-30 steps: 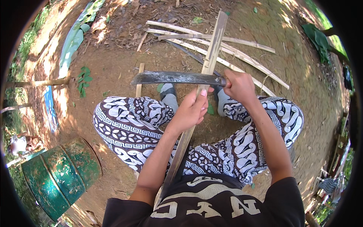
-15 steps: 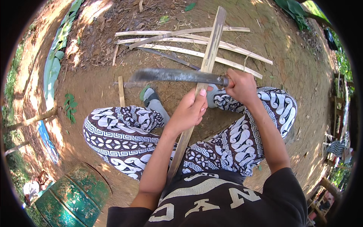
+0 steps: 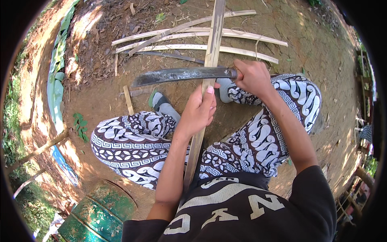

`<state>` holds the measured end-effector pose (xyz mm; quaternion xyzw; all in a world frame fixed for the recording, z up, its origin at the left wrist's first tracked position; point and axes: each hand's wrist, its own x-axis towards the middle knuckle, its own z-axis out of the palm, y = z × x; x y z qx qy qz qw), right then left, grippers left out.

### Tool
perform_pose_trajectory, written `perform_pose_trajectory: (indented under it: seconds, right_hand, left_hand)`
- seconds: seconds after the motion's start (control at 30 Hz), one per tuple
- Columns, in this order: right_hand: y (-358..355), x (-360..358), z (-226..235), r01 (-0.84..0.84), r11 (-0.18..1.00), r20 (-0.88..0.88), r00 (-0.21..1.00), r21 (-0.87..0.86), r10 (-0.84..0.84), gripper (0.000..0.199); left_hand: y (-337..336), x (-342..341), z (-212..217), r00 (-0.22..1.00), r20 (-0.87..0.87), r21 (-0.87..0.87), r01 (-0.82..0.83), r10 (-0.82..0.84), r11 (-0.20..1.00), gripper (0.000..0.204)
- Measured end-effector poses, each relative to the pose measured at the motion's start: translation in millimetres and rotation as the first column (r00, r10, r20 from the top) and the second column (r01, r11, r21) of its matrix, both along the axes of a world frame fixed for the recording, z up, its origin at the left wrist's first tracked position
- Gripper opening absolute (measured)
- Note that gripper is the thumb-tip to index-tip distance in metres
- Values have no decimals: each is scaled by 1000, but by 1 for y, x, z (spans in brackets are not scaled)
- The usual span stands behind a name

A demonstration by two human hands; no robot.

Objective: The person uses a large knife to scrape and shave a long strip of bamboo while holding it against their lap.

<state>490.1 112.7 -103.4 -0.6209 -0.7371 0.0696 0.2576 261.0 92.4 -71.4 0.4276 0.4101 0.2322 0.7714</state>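
Observation:
A long, flat strip of split bamboo or wood (image 3: 214,38) runs from my lap, between my bent legs, out past the top of the head view. My left hand (image 3: 198,108) is closed around it near the middle, thumb on its upper face. Just beyond that thumb, a machete (image 3: 173,76) lies crosswise over the strip, its dark, scuffed blade pointing left. My right hand (image 3: 253,78) grips the machete's handle. Whether the edge bites into the strip cannot be made out.
Several pale strips (image 3: 181,47) lie beyond my feet, with a dark strip (image 3: 169,55) among them. A short stick (image 3: 128,100) lies by my left knee. A green drum (image 3: 98,211) stands at lower left, and long green leaves (image 3: 56,84) lie along the left side.
The blade was blurred by motion and now looks sharp. The view has shifted, so the strip's far end has passed out of the top. Both hands keep their grips.

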Motion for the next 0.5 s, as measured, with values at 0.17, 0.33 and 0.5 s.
perform_pose_trajectory:
  seconds: [0.17,0.33,0.5]
  right_hand:
    - [12,14,-20,82,995,6,997,55,-83,10]
    - [18,27,-29,132,986,-17,991,105,-131,9]
    - [28,35,-28,232,970,28,972,67,-235,10]
  left_hand:
    - [4,10,-6,1000,-8,53,22,-22,998,35]
    - [2,13,-3,999,-7,12,33,-33,999,36]
    - [8,16,-6,999,17,-16,43,-43,999,34]
